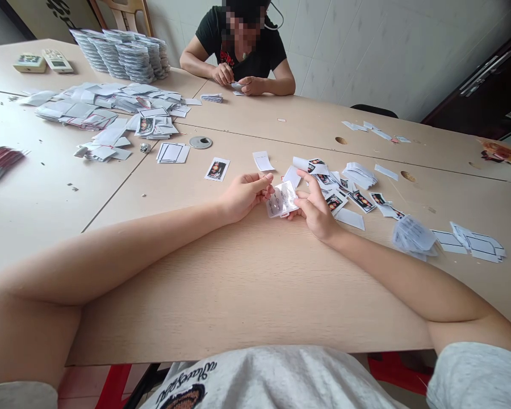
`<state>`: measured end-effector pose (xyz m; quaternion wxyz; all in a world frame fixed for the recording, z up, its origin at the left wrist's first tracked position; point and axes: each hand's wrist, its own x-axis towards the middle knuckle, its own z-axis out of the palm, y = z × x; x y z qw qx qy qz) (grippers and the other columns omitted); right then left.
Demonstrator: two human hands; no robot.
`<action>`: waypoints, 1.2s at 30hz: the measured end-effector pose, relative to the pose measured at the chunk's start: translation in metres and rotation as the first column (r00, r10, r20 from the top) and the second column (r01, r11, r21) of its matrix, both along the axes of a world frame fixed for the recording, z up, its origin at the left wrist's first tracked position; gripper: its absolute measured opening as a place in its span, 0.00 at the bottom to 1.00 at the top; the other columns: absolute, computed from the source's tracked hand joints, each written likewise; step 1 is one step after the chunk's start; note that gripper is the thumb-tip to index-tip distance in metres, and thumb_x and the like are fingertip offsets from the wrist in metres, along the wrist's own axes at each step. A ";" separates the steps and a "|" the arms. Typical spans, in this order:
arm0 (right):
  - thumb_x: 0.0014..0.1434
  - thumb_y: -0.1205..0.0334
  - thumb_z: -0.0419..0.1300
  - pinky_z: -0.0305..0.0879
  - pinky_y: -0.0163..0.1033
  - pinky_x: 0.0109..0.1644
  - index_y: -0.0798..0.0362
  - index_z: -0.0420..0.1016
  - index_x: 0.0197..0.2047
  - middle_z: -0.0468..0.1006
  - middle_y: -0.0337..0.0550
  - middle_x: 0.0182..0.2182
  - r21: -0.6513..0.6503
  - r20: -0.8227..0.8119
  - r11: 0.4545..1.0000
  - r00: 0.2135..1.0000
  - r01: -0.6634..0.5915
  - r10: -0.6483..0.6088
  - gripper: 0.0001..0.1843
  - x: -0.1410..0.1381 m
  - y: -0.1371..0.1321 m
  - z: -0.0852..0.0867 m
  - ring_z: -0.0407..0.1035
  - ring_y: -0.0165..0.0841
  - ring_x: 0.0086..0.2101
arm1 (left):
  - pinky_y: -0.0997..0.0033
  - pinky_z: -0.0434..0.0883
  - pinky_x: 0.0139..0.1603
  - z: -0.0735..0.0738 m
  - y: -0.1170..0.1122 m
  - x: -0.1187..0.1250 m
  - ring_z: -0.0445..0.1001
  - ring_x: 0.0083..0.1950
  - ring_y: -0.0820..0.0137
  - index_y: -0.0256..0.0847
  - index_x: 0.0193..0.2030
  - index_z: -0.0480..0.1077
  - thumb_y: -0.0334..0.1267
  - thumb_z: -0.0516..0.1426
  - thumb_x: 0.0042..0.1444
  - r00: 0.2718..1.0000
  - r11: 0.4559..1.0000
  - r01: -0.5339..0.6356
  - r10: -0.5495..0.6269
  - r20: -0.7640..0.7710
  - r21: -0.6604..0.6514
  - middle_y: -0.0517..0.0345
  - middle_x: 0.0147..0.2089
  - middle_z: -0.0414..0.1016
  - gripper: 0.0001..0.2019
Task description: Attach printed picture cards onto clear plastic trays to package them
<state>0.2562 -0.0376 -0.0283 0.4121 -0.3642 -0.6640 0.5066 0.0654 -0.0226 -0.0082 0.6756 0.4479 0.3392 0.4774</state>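
My left hand (243, 194) and my right hand (314, 208) meet over the middle of the wooden table (247, 284). Both are closed on a small clear plastic sleeve (281, 199) with a white card in it, held just above the tabletop. To the right of my right hand lies a scatter of small picture cards (344, 190) and white slips. A single picture card (217, 169) lies face up to the left of my left hand, and a blank white slip (263, 161) lies just beyond it.
A person in a black shirt (242, 48) sits across the table with both hands on small cards. Large heaps of white cards (106, 111) and stacks of clear sleeves (123, 54) fill the far left. More sleeves and cards (447, 238) lie at the right.
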 end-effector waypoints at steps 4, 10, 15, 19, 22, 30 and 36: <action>0.60 0.55 0.51 0.70 0.47 0.37 0.45 0.37 0.68 0.70 0.42 0.32 0.006 0.036 1.000 0.999 0.005 -0.005 0.37 0.000 0.000 -0.001 0.69 0.37 0.31 | 0.73 0.62 0.36 0.000 0.000 0.000 0.67 0.31 0.77 0.33 0.28 0.68 0.39 0.61 0.55 1.000 1.000 -0.008 0.008 -0.016 -0.030 0.55 0.30 0.71 0.11; 0.60 0.56 0.52 0.70 0.47 0.37 0.44 0.39 0.67 0.69 0.41 0.31 -0.002 -0.004 1.000 1.000 -0.001 0.001 0.36 0.000 0.001 -0.002 0.68 0.35 0.29 | 0.72 0.62 0.37 0.000 0.001 0.000 0.68 0.32 0.76 0.33 0.29 0.68 0.35 0.59 0.56 1.000 0.999 -0.002 0.002 -0.002 -0.047 0.54 0.30 0.72 0.08; 0.60 0.56 0.51 0.70 0.47 0.37 0.45 0.37 0.67 0.69 0.42 0.32 0.003 0.020 1.000 1.000 -0.002 0.002 0.36 0.000 0.002 -0.002 0.68 0.36 0.30 | 0.71 0.62 0.38 0.001 0.001 0.000 0.68 0.32 0.76 0.33 0.29 0.67 0.33 0.58 0.56 1.000 0.998 -0.008 0.008 0.002 -0.065 0.54 0.30 0.72 0.08; 0.60 0.57 0.52 0.70 0.46 0.37 0.45 0.39 0.67 0.70 0.41 0.31 -0.012 -0.002 1.000 1.000 -0.008 0.008 0.36 0.000 0.001 -0.001 0.69 0.36 0.30 | 0.71 0.62 0.37 0.001 0.001 0.000 0.67 0.31 0.76 0.33 0.29 0.66 0.31 0.55 0.58 1.000 0.997 -0.009 0.010 0.011 -0.076 0.54 0.30 0.71 0.07; 0.60 0.57 0.52 0.70 0.45 0.37 0.46 0.39 0.67 0.70 0.41 0.31 -0.015 -0.007 1.000 1.000 -0.006 0.006 0.36 -0.001 0.000 0.000 0.69 0.36 0.29 | 0.72 0.62 0.36 0.002 0.001 -0.001 0.68 0.31 0.76 0.34 0.28 0.64 0.30 0.53 0.58 1.000 0.996 -0.002 0.005 0.031 -0.086 0.55 0.29 0.70 0.07; 0.60 0.55 0.52 0.70 0.45 0.36 0.47 0.37 0.68 0.71 0.43 0.34 -0.006 0.011 1.000 1.000 -0.005 0.005 0.38 -0.002 0.001 -0.001 0.69 0.35 0.30 | 0.71 0.64 0.31 -0.001 0.010 -0.006 0.65 0.25 0.73 0.39 0.26 0.60 0.34 0.51 0.50 0.994 0.987 0.041 -0.024 0.111 -0.157 0.57 0.23 0.66 0.05; 0.59 0.58 0.52 0.70 0.43 0.35 0.47 0.41 0.66 0.71 0.41 0.32 -0.040 -0.065 0.999 0.998 -0.003 0.000 0.35 -0.005 0.002 -0.003 0.69 0.34 0.29 | 0.74 0.62 0.27 -0.003 0.008 -0.006 0.60 0.23 0.75 0.40 0.24 0.56 0.37 0.52 0.53 0.996 0.993 0.039 -0.029 0.090 -0.112 0.61 0.20 0.60 0.10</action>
